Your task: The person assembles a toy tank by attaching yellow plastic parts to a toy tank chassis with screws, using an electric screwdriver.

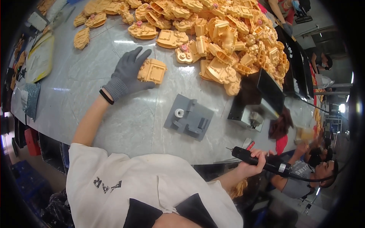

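Observation:
My left hand [131, 72], in a grey knit glove, spans a yellow-orange plastic housing [153, 71], fingers along its far side and thumb along its near side. A square raised frame shows on the housing's upper face. Bare and closed, my right hand [254, 164] grips a black electric screwdriver [262, 161] beyond the table's front edge. Its thin bit points left, and a cable runs off from its rear end. Between the hands, a grey fixture [189, 118] with upright ribs and a white round post [179, 113] sits on the table.
Many more yellow-orange housings [228, 38] are heaped along the far side of the grey marbled table [127, 129]. A dark box-shaped device [256, 97] stands at the right, beside a dark cloth [279, 125]. A person [300, 178] sits at the right; others are farther off.

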The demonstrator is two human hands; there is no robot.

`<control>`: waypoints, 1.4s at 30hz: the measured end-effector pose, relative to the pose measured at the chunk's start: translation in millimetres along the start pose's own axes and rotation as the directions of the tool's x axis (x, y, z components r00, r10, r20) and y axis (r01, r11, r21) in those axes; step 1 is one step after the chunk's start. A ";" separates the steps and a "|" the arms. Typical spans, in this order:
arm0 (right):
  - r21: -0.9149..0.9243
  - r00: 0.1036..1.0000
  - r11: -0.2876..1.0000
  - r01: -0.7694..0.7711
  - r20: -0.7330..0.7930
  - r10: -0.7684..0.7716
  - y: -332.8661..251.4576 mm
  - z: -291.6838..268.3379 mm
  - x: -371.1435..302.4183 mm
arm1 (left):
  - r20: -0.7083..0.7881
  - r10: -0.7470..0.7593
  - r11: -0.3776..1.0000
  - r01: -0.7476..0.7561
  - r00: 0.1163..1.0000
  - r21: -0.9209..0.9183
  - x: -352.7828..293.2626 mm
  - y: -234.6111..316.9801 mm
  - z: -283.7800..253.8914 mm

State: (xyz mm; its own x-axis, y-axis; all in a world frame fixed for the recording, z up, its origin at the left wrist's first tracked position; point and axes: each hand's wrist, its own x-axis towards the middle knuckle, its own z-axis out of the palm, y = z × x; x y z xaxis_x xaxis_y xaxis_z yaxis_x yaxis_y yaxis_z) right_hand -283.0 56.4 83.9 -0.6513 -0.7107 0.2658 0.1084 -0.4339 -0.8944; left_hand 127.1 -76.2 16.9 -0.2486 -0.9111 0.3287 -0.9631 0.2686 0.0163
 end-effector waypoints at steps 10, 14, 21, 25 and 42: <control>0.008 0.996 0.996 -0.092 0.006 0.092 12.9 12.8 -7.6 | 0.109 -0.029 0.695 0.098 0.994 -0.713 -15.9 65.4 3.8; 0.023 0.993 0.993 -0.119 -0.020 0.119 14.9 5.8 -9.1 | -0.042 0.057 0.540 -0.066 0.997 -0.839 -36.6 107.2 -36.3; 0.053 0.990 0.990 -0.131 0.060 0.128 17.5 16.9 -7.7 | 0.045 0.419 0.784 -0.337 0.907 -0.521 -5.6 162.3 -31.6; 0.008 0.991 0.991 -0.131 0.026 0.131 19.8 10.3 -7.3 | 0.123 0.393 0.856 -0.314 0.911 -0.411 -6.6 155.9 -33.2; -0.040 0.978 0.978 0.205 0.034 -0.204 -4.3 9.0 53.4 | 0.013 0.077 0.761 -0.050 0.997 -0.647 -30.6 145.0 6.0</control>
State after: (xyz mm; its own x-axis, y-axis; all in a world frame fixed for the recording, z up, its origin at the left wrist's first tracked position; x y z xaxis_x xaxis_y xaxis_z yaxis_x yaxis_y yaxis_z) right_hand -311.5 15.3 105.3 -0.6338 -0.6257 0.4547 -0.0578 -0.5479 -0.8345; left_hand -5.6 -11.2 3.6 -0.3237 -0.8917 0.3163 -0.6539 0.4524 0.6064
